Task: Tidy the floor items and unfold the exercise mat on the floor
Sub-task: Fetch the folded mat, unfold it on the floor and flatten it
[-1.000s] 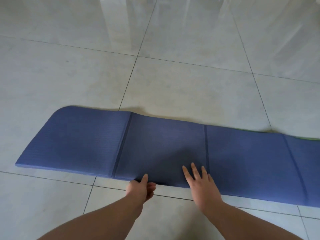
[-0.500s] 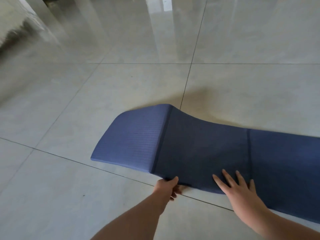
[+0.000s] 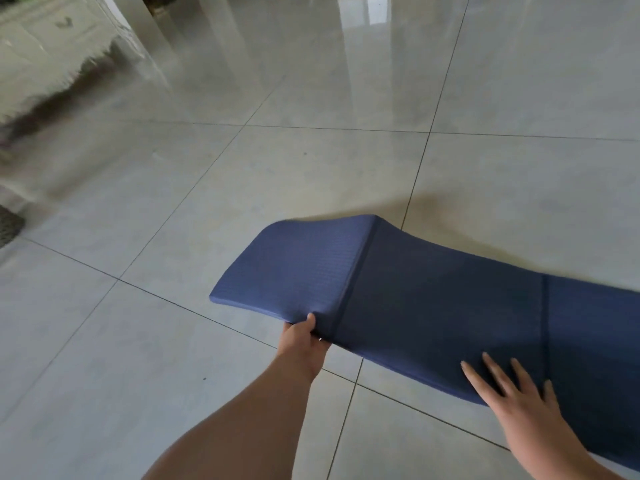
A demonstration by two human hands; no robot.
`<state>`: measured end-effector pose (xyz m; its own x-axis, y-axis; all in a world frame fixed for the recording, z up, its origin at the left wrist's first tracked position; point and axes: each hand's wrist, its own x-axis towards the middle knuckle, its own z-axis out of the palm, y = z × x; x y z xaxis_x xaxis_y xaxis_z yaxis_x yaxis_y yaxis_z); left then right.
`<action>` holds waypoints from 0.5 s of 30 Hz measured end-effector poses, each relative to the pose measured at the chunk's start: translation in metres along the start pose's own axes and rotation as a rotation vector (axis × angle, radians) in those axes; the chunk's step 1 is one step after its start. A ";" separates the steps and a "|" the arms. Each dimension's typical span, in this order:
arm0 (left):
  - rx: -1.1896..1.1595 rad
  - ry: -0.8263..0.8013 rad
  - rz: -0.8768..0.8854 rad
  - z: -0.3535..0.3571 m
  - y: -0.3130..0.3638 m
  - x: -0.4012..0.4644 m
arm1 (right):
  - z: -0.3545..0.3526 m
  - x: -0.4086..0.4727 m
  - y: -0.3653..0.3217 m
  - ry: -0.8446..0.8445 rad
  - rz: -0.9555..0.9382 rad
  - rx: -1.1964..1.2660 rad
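the blue exercise mat lies stretched across the tiled floor, from the middle of the view to the right edge, with fold creases across it. its left end panel is lifted off the floor and bends upward, and the part to the right lies low. the left hand pinches the near edge of the mat just beside the first crease, thumb on top and the other fingers curled under. the right hand rests flat on the mat near the second crease, fingers straight and spread. far at the top left stands pale furniture, blurred
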<state>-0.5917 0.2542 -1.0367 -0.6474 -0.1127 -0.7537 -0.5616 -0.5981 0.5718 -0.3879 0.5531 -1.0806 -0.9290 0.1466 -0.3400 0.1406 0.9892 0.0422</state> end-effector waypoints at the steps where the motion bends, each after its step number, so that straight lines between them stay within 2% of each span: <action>1: -0.003 0.018 0.013 -0.002 0.004 0.001 | -0.001 0.001 -0.005 0.007 -0.008 0.002; 3: 0.018 0.061 0.019 -0.014 0.011 0.003 | -0.008 0.007 -0.019 -0.078 -0.042 -0.002; 5: 0.189 0.165 0.007 -0.029 0.013 -0.002 | 0.001 0.012 -0.027 -0.076 -0.098 -0.013; 7: 0.669 0.398 0.061 -0.041 0.006 0.001 | 0.011 0.014 -0.020 -0.198 -0.147 -0.021; 8: 0.966 0.497 0.164 -0.040 0.002 0.001 | 0.012 0.015 -0.016 -0.214 -0.160 -0.006; 9: 1.220 0.508 0.303 -0.034 -0.003 0.001 | 0.013 0.016 -0.012 -0.214 -0.176 0.027; 10: 1.426 0.417 0.439 -0.026 -0.009 0.003 | 0.013 0.015 -0.006 -0.210 -0.198 0.071; 11: 1.623 0.243 0.523 -0.015 -0.017 0.004 | 0.013 0.014 0.000 -0.203 -0.217 0.119; 13: 1.999 -0.124 0.511 0.005 -0.037 0.006 | 0.006 0.006 0.014 -0.193 -0.257 0.159; 15: 2.229 -0.257 0.408 0.016 -0.064 0.010 | 0.003 -0.002 0.031 -0.118 -0.267 0.166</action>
<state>-0.5707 0.3039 -1.0753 -0.7665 0.2202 -0.6033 0.1951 0.9748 0.1080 -0.3806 0.5838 -1.0809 -0.8958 -0.1295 -0.4252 -0.0399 0.9762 -0.2133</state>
